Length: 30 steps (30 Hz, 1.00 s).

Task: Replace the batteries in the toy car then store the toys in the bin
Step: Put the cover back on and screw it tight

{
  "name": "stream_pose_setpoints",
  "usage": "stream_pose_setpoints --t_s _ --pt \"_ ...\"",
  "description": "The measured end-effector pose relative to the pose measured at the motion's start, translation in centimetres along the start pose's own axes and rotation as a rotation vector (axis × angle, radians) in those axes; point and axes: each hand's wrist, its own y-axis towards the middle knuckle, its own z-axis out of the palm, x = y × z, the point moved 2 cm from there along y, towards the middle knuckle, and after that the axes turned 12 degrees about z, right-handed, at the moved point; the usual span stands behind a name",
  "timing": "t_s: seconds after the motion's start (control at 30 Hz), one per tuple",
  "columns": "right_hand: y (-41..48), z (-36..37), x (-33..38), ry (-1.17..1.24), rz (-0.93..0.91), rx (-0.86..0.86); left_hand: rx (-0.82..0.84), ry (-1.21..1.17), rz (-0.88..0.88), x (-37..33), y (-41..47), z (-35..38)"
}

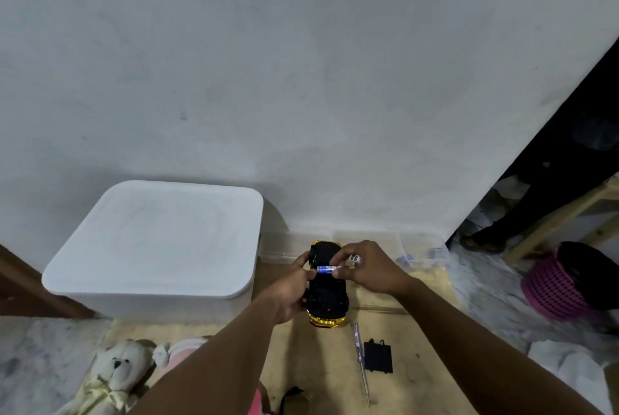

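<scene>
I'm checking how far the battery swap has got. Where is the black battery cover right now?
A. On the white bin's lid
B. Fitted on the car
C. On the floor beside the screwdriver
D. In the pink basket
C: the battery cover lies on the floor just right of the screwdriver, off the toy car.

Bin (157, 247) left of toy car (328, 294); screwdriver (361, 361), battery cover (378, 356) nearer, right
</scene>
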Motion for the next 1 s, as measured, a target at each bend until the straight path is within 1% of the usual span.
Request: stream_pose_setpoints --t_s 0.13,0.2,0.27,0.33,0.37,0.47,0.53,0.63,0.73,0.8,0.87,1.0 --pt "-0.1 0.8 -0.1 -0.103 -0.029 -0.086 -0.009 0.002 0.005 0.1 -0.1 0.0" --pt "-0.2 1.1 -0.4 -0.103 -0.017 -0.126 -0.01 -0.01 0.009 0.0 -0.2 -0.1" --pt "-0.4 1.4 -0.7 0.021 0.025 -0.197 -0.015 -0.018 0.012 -0.2 -0.2 -0.2" --pt "-0.4 1.6 -1.3 0.171 0.115 -0.292 -0.024 -0.027 0.016 -0.3 -0.1 -0.2" --pt "-0.4 1.7 -1.4 0.236 0.165 -0.309 -0.027 -0.03 0.018 -0.4 0.0 -0.2" --pt "-0.5 1.9 -1.5 0.434 0.189 -0.219 -0.034 -0.024 0.031 -0.7 0.2 -0.1" --pt "-0.7 1.8 -1.4 0.526 0.202 -0.189 -0.042 -0.029 0.034 -0.8 0.3 0.0" --pt "-0.8 1.7 -1.5 0.568 0.312 -0.162 -0.045 -0.024 0.026 -0.6 0.4 0.0" --pt "-0.4 1.8 -2.1 0.63 0.453 -0.089 -0.041 -0.026 0.026 -0.4 0.4 0.2" --pt "-0.3 1.8 -2.0 0.644 0.491 -0.027 -0.044 -0.018 0.035 -0.4 0.5 0.2" --pt "-0.2 1.7 -1.7 0.625 0.491 -0.007 -0.048 -0.011 0.043 -0.4 0.6 0.2" --pt "0.2 1.0 -0.9 0.495 0.468 -0.065 -0.066 -0.015 0.069 -0.7 0.5 0.0"
